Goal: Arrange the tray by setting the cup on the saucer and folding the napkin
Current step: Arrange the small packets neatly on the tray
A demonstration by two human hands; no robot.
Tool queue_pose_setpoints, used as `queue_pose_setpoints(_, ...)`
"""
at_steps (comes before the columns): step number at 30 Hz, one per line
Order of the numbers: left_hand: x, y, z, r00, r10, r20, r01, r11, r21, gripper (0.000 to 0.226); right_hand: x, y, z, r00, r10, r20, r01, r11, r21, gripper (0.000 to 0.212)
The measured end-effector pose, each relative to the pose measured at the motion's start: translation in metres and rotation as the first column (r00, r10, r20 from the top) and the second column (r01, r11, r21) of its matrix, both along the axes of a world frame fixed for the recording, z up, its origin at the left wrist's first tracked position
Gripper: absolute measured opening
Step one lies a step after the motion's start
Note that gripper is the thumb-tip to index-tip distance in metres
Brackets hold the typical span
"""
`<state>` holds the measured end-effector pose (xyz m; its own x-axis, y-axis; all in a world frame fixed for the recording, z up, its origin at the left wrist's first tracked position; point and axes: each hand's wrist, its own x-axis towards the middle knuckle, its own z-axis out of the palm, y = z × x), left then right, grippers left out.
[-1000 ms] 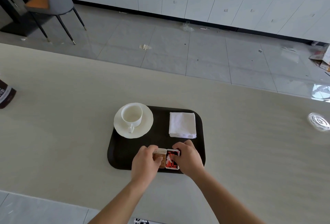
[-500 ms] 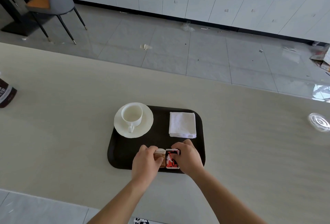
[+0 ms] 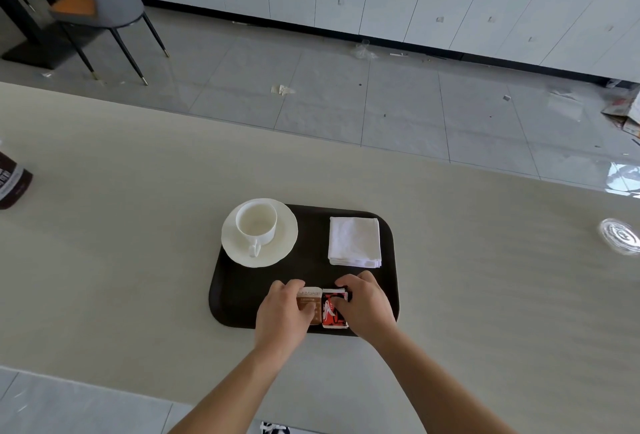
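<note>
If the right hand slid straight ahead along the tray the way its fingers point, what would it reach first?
Probably the folded napkin: it lies just beyond the right hand on the tray, with bare tray between. The fingers angle slightly left, so it might only clip the napkin's near-left corner.

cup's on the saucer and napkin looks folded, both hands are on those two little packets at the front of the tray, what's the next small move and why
Probably nudge the brown packet and red packet square against each other, then lift the left hand and right hand away. The cup already sits on the saucer, the napkin lies folded, and the packets lie side by side near the tray's front edge, so little seems left.
</note>
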<state>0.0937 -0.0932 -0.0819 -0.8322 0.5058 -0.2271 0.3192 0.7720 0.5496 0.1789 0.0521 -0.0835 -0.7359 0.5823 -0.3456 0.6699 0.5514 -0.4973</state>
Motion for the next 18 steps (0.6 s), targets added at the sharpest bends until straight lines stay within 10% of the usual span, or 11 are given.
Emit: queue_pose_setpoints(18, -0.0003, -0.0003, 0.0010, 1.000, -0.001, -0.005, 0.001, 1.000, -0.010, 0.042, -0.0002, 0.0000, -0.0013, 1.000, -0.023, -0.012, 0.023, 1.000, 0.005, 0.040)
